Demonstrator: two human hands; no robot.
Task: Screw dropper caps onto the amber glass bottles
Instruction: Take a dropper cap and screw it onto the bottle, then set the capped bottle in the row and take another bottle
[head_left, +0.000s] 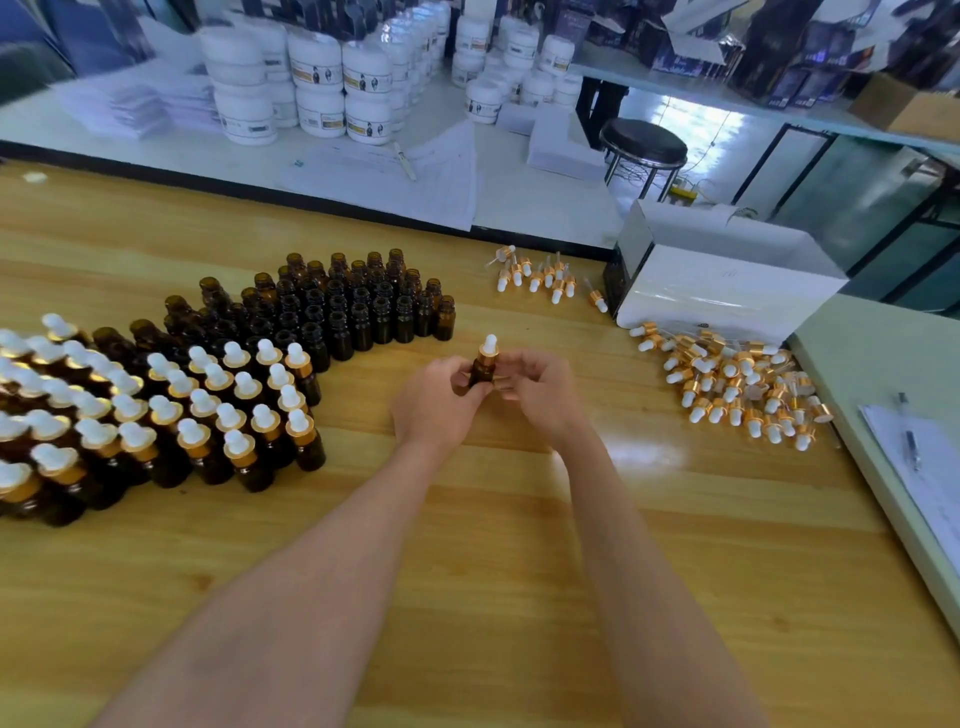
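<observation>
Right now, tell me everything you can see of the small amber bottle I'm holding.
The small amber glass bottle is dark brown and upright over the wooden table. A gold collar and white rubber bulb top its neck. The left hand wraps its body; the right hand pinches near the collar. Its base is hidden.

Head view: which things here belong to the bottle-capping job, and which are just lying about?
Job: held bottle, uncapped bottles, capped bottles, loose dropper caps.
Lying about: white jars, papers, pen, stool.
</observation>
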